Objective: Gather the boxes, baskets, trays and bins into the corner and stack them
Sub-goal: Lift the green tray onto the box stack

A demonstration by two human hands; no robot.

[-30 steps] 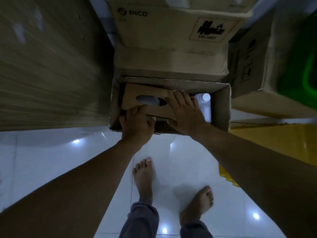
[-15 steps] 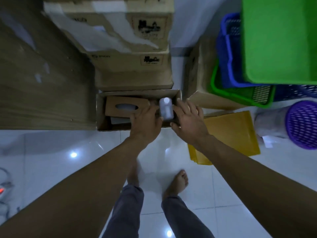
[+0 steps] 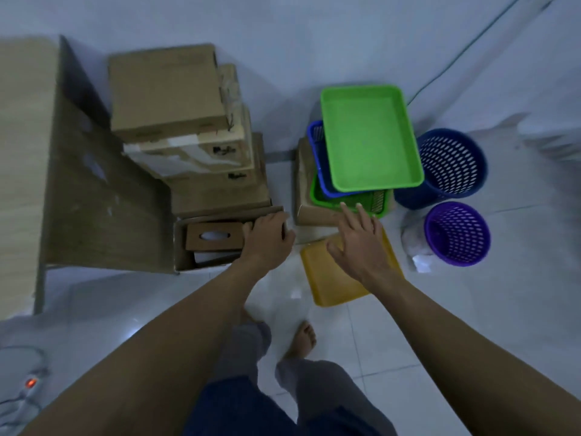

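An open cardboard box (image 3: 182, 247) lies on the floor with a brown tissue box (image 3: 213, 236) inside it. My left hand (image 3: 267, 237) grips this box's right end, fingers curled over its rim. Behind it rises a stack of closed cardboard boxes (image 3: 166, 92). My right hand (image 3: 358, 243) hovers with spread fingers over a yellow tray (image 3: 333, 278) on the floor. Further back, a green tray (image 3: 367, 136) tops a blue basket (image 3: 316, 140) and a green basket (image 3: 317, 193), all on another cardboard box (image 3: 305, 180).
A dark blue round bin (image 3: 449, 162) and a purple round bin (image 3: 456, 234) stand at the right, a whitish bag (image 3: 413, 243) beside them. A wooden desk (image 3: 94, 199) flanks the boxes on the left. A power strip with a red light (image 3: 30, 382) lies at lower left.
The view has pulled back and up from the box. My right hand left the open box and moved right over the yellow tray. My left hand shifted to the box's right end.
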